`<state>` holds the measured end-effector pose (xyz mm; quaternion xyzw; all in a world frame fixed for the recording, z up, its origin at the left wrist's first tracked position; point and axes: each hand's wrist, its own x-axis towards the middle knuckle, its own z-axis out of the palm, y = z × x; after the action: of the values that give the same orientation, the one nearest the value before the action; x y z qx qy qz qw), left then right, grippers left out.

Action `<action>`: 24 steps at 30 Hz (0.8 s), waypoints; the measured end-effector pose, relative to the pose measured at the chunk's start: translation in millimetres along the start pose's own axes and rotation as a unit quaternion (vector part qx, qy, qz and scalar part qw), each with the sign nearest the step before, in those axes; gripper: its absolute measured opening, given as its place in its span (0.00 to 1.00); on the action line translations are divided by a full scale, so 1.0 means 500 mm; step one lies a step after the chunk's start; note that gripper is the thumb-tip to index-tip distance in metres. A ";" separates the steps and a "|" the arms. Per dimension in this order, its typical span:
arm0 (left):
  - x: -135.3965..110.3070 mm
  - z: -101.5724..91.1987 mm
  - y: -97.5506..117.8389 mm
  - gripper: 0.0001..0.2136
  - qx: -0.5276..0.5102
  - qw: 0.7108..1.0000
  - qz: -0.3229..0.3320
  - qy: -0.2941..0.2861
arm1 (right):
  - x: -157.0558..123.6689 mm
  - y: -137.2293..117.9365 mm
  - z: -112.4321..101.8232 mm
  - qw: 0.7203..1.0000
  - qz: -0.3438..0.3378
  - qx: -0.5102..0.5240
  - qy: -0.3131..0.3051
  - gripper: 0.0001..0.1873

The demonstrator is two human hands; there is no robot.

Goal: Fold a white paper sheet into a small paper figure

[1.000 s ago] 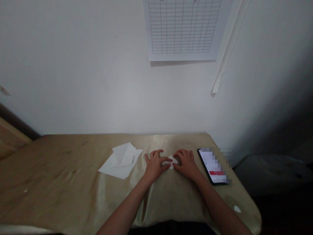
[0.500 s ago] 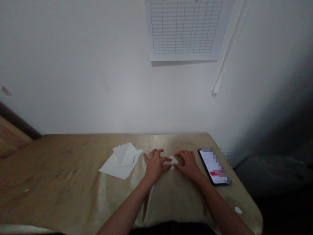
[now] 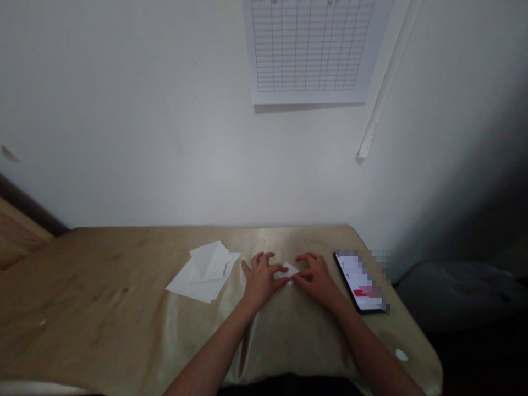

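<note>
- Head view, change noted: against the frame of a second ago the two hands have barely shifted. They have closed in slightly on the paper, so less of it shows.
- Head view, left hand (image 3: 259, 279): lies on the table (image 3: 103, 286) with fingers spread. Thumb and forefinger reach to 3 o'clock and touch the left edge of the small folded paper (image 3: 290, 270).
- Head view, right hand (image 3: 317, 278): fingers likewise spread, tips touching the paper's right edge at its 9 o'clock.
- Hands close together, the paper between them. Whether they pinch it or only press it flat cannot be told.
- The small folded paper rests on the table right of centre, toward the far edge.
- Stack of loose sheets (image 3: 204, 272): at 9 o'clock of the left hand, near but apart.
- Phone (image 3: 361, 283): at 3 o'clock of the right hand, just beside it, screen lit.
- White scrap (image 3: 401, 355): at 5 o'clock of the phone, near the table's corner.
- Grid chart (image 3: 307, 49): on the wall at 12 o'clock.
</note>
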<state>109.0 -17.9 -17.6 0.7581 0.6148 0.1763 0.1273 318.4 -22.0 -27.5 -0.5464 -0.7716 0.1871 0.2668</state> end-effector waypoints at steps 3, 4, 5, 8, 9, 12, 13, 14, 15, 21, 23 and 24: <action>0.002 0.000 0.001 0.12 0.000 1.000 -0.005 -0.008 | 0.007 0.005 0.005 1.000 0.013 -0.013 0.018 0.11; 0.003 0.000 0.001 0.12 0.000 1.000 -0.007 -0.010 | 0.010 0.007 0.006 0.999 0.019 -0.019 0.025 0.12; 0.003 0.000 0.001 0.12 -0.001 1.000 -0.008 -0.010 | 0.012 0.010 0.006 0.999 0.026 -0.023 0.032 0.12; 0.003 -0.001 0.002 0.12 -0.003 1.000 -0.012 -0.013 | 0.016 0.016 0.005 0.998 0.041 -0.029 0.047 0.13; 0.002 -0.001 0.003 0.13 -0.003 1.000 -0.012 -0.013 | 0.016 0.017 0.005 0.997 0.043 -0.030 0.048 0.13; -0.001 -0.001 0.002 0.14 -0.002 1.000 -0.005 -0.010 | 0.016 0.019 0.005 0.997 0.041 -0.038 0.048 0.14; -0.002 -0.001 0.002 0.14 0.000 1.000 -0.001 -0.008 | 0.016 0.018 0.005 0.997 0.040 -0.044 0.049 0.14; -0.003 -0.002 0.001 0.15 0.002 1.000 0.004 -0.007 | 0.015 0.017 0.005 0.997 0.039 -0.052 0.049 0.14; -0.004 -0.003 0.000 0.15 0.003 1.000 0.008 -0.008 | 0.015 0.015 0.006 0.996 0.036 -0.060 0.048 0.13; -0.001 -0.013 -0.013 0.16 -0.010 0.998 0.049 -0.039 | 0.010 0.001 0.000 0.995 0.034 -0.085 0.035 0.16; 0.002 -0.016 -0.019 0.14 -0.018 0.996 0.072 -0.045 | 0.007 -0.003 -0.002 0.995 0.028 -0.089 0.028 0.17; 0.003 -0.016 -0.022 0.13 -0.022 0.995 0.083 -0.046 | 0.005 -0.005 -0.003 0.995 0.022 -0.093 0.022 0.18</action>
<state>96.1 -14.3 -14.7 0.8110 0.5392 0.1645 0.1565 316.8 -20.4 -24.4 -0.5897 -0.7673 0.1084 0.2274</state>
